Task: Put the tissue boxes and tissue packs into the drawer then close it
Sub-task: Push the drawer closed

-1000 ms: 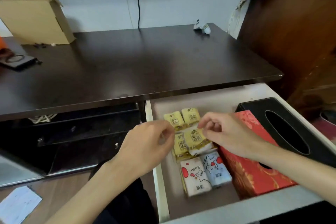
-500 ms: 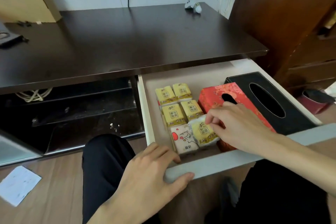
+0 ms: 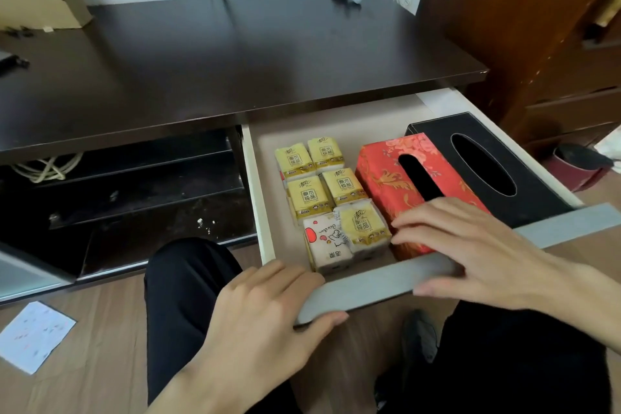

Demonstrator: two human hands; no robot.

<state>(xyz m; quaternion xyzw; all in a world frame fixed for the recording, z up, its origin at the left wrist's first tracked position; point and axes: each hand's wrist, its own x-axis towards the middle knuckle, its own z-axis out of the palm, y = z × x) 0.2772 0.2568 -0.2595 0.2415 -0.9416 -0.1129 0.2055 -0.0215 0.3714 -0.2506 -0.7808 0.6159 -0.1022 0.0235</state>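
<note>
Both hands lay open, flat and gripping nothing, on the drawer (image 3: 386,282) front: left hand (image 3: 268,309), right hand (image 3: 470,252), placed to push (boxes (image 3: 389,175) and packs (image 3: 322,188) already inside).

light: soft, even indoor, fairly bright
glare: dull sheen on the desk top (image 3: 235,54)
shadow: dark under the desk
edges: wide-angle bend, slightly soft

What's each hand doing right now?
Left hand: open, resting on the drawer front.
Right hand: open, holding nothing, fingers over the red box.
</note>
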